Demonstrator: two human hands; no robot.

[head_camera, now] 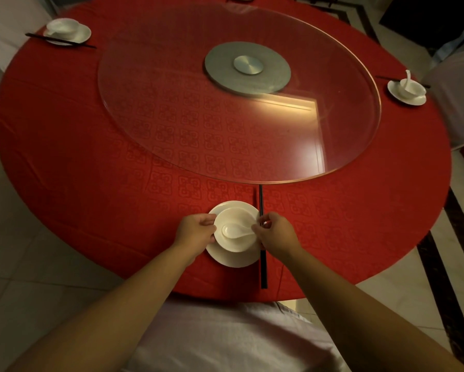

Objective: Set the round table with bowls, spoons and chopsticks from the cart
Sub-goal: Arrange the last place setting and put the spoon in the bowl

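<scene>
At the table's (91,146) near edge, the left hand (196,230) grips the bowl (235,241); right hand (275,232) pinches the spoon (235,230) handle, chopsticks (263,264) under its fingers.

The round counter (64,162) is covered by a red patterned cloth. A clear glass turntable (172,124) sits at its centre on a grey metal hub (248,67). Three place settings lie on the cloth: a near plate (233,260) with black chopsticks (263,267) just to its right, a far-left plate (82,34) with chopsticks (35,36) laid across its near rim, and a right plate (394,93).
</scene>
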